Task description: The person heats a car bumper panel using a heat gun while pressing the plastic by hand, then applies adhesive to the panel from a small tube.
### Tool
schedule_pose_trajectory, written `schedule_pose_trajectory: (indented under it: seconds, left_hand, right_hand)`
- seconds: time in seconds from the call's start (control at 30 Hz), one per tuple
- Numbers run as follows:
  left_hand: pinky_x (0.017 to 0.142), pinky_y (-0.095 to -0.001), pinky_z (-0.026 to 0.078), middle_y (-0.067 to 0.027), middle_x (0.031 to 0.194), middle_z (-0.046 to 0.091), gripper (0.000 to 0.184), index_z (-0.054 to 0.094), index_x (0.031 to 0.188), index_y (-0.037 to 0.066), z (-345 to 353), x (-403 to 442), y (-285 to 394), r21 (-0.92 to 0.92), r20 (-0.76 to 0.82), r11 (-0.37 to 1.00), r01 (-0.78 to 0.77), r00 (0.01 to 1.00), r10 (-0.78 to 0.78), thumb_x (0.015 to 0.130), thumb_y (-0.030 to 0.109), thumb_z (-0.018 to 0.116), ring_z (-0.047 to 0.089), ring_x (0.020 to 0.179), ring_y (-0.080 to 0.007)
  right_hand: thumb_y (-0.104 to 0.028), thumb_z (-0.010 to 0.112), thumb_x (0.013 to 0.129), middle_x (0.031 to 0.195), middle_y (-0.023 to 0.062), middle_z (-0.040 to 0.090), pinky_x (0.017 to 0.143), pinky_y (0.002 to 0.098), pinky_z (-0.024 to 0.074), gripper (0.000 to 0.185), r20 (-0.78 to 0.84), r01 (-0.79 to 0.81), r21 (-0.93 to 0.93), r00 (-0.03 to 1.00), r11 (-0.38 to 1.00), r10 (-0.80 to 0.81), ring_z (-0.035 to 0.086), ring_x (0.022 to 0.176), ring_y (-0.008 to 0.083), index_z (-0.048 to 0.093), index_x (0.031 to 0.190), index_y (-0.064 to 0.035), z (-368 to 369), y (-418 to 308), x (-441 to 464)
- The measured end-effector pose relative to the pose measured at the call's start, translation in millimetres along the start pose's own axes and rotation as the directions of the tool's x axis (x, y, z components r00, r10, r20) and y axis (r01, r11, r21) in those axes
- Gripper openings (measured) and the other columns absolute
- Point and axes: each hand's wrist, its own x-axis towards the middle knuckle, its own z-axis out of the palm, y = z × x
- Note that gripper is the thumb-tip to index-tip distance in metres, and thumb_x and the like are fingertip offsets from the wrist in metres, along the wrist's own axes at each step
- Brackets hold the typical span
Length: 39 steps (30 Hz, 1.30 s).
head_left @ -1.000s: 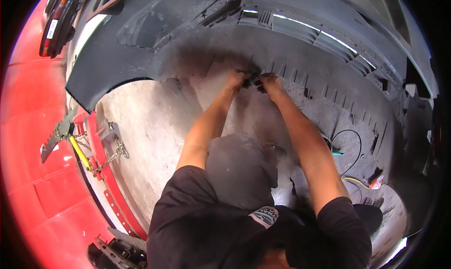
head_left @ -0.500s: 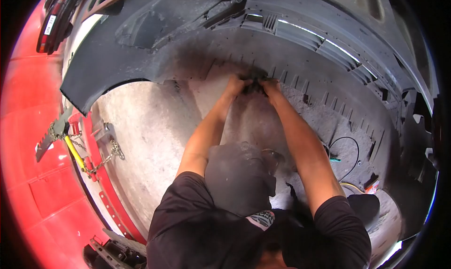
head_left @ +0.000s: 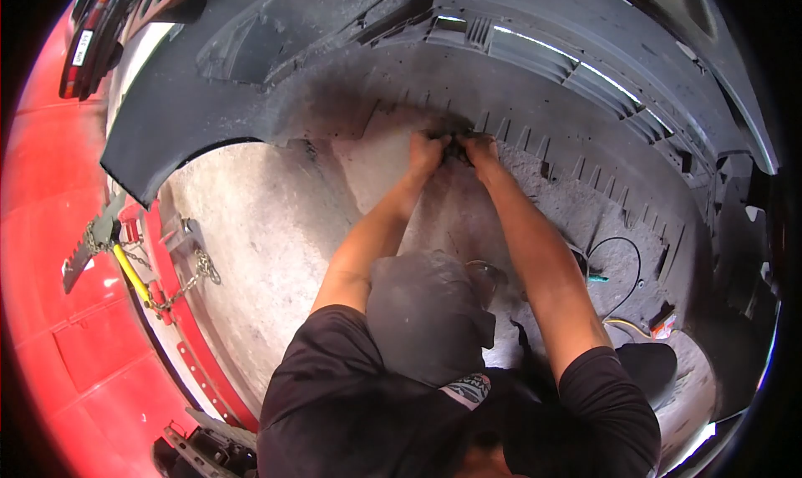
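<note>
- Saw a pale, smudged floor (head_left: 259, 236) across the middle, part hidden behind arms and torso.
- Saw a glossy red surface (head_left: 50, 261) at far left, cut off by the round rim of the view; could not tell wall from floor.
- Made out a grey slotted car panel (head_left: 543, 60) above, running out of view at top right and sinking into shadow there.
- Saw a dark grey fender (head_left: 171, 110) at upper left, with a cut-out arch along the lower edge.
- Wore a black shirt (head_left: 334, 386), cropped at the bottom, with a chest print (head_left: 469, 389) half folded away.
- Noted a red steel beam (head_left: 196, 365) beside the red surface, with a chain (head_left: 203, 267) and a yellow bar (head_left: 131, 273) near the upper end.
- Wore a grey cap (head_left: 422, 319), hiding some of the floor.
- Held left hand (head_left: 427, 150) and right hand (head_left: 480, 150) close together at the panel's ribbed lower edge, fingertips lost in darkness; could not tell how firmly closed, or on what.
- Glimpsed a small dark piece (head_left: 454, 150) between both hands, too murky to name.
</note>
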Motion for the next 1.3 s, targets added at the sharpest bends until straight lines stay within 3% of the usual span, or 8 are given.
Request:
schedule_pose_trajectory:
  seconds: [0.23, 0.33, 0.5, 0.73, 0.83, 0.9, 1.03, 1.3]
  left_hand:
    - [0.075, -0.0352, 0.052, -0.0133, 0.09, 0.073, 0.023, 0.073, 0.098, -0.01, 15, 6, -18, -0.217, -0.105, 0.97, 0.108, 0.985, -0.133, 0.08, 0.004, 0.069, 0.067, 0.079, -0.0215]
    - [0.075, -0.0356, 0.052, -0.0136, 0.09, 0.073, 0.024, 0.073, 0.099, -0.01, 18, 4, -12, -0.238, -0.128, 0.96, 0.148, 0.975, -0.182, 0.078, 0.003, 0.068, 0.067, 0.08, -0.0226]
    - [0.057, -0.0349, 0.051, -0.014, 0.08, 0.072, 0.02, 0.072, 0.093, -0.011, 24, 8, -22, -0.217, -0.208, 0.962, 0.166, 0.955, -0.211, 0.079, 0.004, 0.071, 0.066, 0.065, -0.0214]
    - [0.052, -0.0348, 0.052, -0.0144, 0.087, 0.072, 0.021, 0.073, 0.098, -0.005, -8, 23, -19, -0.13, 0.163, 0.959, 0.251, 0.96, -0.229, 0.082, 0.008, 0.071, 0.066, 0.063, -0.022]
    - [0.047, -0.0348, 0.051, -0.0149, 0.086, 0.071, 0.02, 0.073, 0.098, -0.004, -16, 23, -34, -0.249, 0.199, 0.931, 0.266, 0.955, -0.219, 0.084, 0.01, 0.072, 0.065, 0.059, -0.0221]
    - [0.05, -0.0364, 0.052, -0.0155, 0.087, 0.072, 0.02, 0.073, 0.098, -0.005, -17, 20, -17, -0.153, 0.14, 0.951, 0.267, 0.959, -0.247, 0.084, 0.01, 0.072, 0.066, 0.061, -0.0236]
    - [0.062, -0.0397, 0.054, -0.0168, 0.086, 0.073, 0.022, 0.073, 0.093, -0.008, -25, 27, -41, 0.039, -0.112, 0.999, 0.038, 0.993, -0.034, 0.08, 0.009, 0.074, 0.069, 0.068, -0.0289]
    - [0.078, -0.0423, 0.054, -0.022, 0.09, 0.074, 0.031, 0.074, 0.09, -0.005, -13, 20, -20, 0.399, -0.043, 0.912, -0.096, 0.991, 0.124, 0.071, 0.019, 0.083, 0.072, 0.086, -0.0357]
  right_hand:
    - [-0.016, 0.072, 0.089, 0.077, 0.0075, 0.068, 0.052, 0.0344, 0.0434, 0.015, 0.176, 0.406, -0.564, 0.91, 0.719, -0.376, 0.063, 0.064, 0.0194, 0.07, 0.092, -0.001, -3, 57, 50]
    - [-0.019, 0.074, 0.088, 0.099, 0.0107, 0.073, 0.067, 0.0344, 0.0513, 0.034, 0.534, 0.468, -0.839, 0.806, -0.278, -0.256, 0.071, 0.087, 0.023, 0.066, 0.116, -0.0022, -11, -4, -3]
    - [-0.023, 0.078, 0.082, 0.123, 0.0095, 0.068, 0.088, 0.034, 0.0512, 0.063, 0.242, 0.272, -0.921, 0.961, 0.28, -0.136, 0.065, 0.114, 0.0249, 0.053, 0.14, -0.0122, -2, 44, 41]
    - [-0.035, 0.076, 0.082, 0.115, 0.0143, 0.071, 0.085, 0.0361, 0.0538, 0.063, 0.581, 0.438, -0.741, 0.798, -0.51, -0.159, 0.069, 0.105, 0.0259, 0.059, 0.134, -0.004, -16, -8, -17]
    - [-0.032, 0.073, 0.085, 0.109, 0.0171, 0.073, 0.086, 0.0381, 0.0542, 0.05, 0.071, 0.001, -0.389, 0.997, 0.921, 0.028, 0.07, 0.1, 0.0312, 0.066, 0.123, 0.0007, -32, -15, -31]
    - [-0.026, 0.067, 0.091, 0.108, 0.0209, 0.071, 0.09, 0.0404, 0.0529, 0.036, 0.465, 0.609, -0.737, 0.772, 0.293, -0.432, 0.068, 0.103, 0.0364, 0.069, 0.114, 0.0015, -56, -5, -58]
    - [-0.017, 0.066, 0.089, 0.107, 0.0212, 0.07, 0.088, 0.0437, 0.0534, 0.029, 0.595, 0.648, -0.531, 0.744, 0.546, -0.304, 0.067, 0.1, 0.0371, 0.069, 0.114, -0.0011, -110, -33, -181]
    - [-0.01, 0.063, 0.082, 0.08, 0.0111, 0.064, 0.063, 0.0457, 0.0532, 0.021, 0.843, 0.893, -0.444, 0.446, 0.079, -0.301, 0.065, 0.075, 0.0311, 0.066, 0.103, -0.0071, -222, 5, -206]
